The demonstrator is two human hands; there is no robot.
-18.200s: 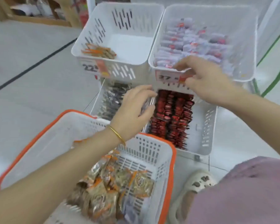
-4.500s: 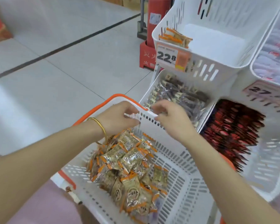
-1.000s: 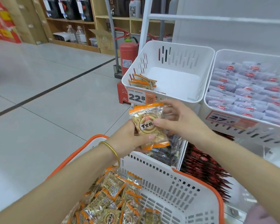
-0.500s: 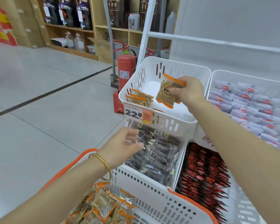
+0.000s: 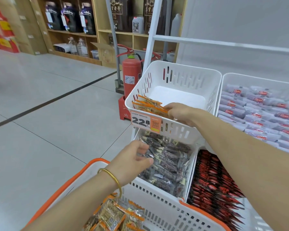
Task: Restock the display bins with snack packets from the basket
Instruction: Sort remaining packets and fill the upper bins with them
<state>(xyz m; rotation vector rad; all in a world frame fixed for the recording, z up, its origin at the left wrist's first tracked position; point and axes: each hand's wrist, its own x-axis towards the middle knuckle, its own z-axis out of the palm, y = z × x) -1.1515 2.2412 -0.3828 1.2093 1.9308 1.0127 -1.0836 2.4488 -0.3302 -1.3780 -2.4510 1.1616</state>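
Observation:
The white basket with an orange rim (image 5: 57, 195) sits low in front of me and holds several orange-edged snack packets (image 5: 113, 215). The upper left display bin (image 5: 187, 75) is white and slotted, with a small stack of the same packets (image 5: 147, 105) in its front left corner. My right hand (image 5: 182, 114) reaches into that bin and its fingers hold a packet against the stack. My left hand (image 5: 132, 160), with a gold bangle on the wrist, hovers over the basket's far edge with loosely curled fingers and holds nothing.
A price tag reading 22.8 (image 5: 145, 121) hangs on the bin's front. Below are a bin of dark packets (image 5: 170, 162) and one of red packets (image 5: 213, 185). A bin of pale packets (image 5: 260, 110) stands to the right. A red fire extinguisher (image 5: 132, 77) is behind the rack.
My right hand has gone down from above the upper left bin to the stack in its front corner, carrying the packet with it. My left hand has stayed over the basket's far edge.

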